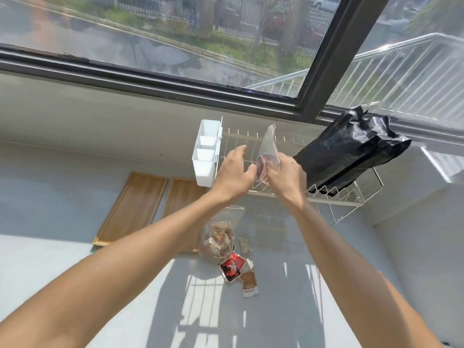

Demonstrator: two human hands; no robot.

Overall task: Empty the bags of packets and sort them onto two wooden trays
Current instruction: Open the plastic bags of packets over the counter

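Over by the window, above the pale bench (75, 197), the person holds a clear bag (269, 149) up in the air with both arms stretched forward. The right hand (285, 177) is curled around its lower end, where a few red packets sit bunched together, while the left hand (232, 172) is close against the bag with its thumb near the plastic and its fingers loosely spread; whether it actually pinches the bag I cannot tell. By my reckoning the job is barely under way. Both wooden trays (130, 209) lie side by side on the bench to the left, and the parts I can see hold nothing, though the left forearm hides a stretch of the nearer one. A second clear bag (218, 237), holding brownish packets, stands on the bench just beside the trays. A red packet (232, 268), a brown packet (249, 283) and a small pale one (245, 244) lie loose near it, so some emptying has happened but no sorting shows yet. Behind the hands stands a white wire rack (346, 194) with a white plastic caddy (206, 154) on its left end and a black plastic bag (351, 149) draped across it. The rack crowds the space where the bag is raised.
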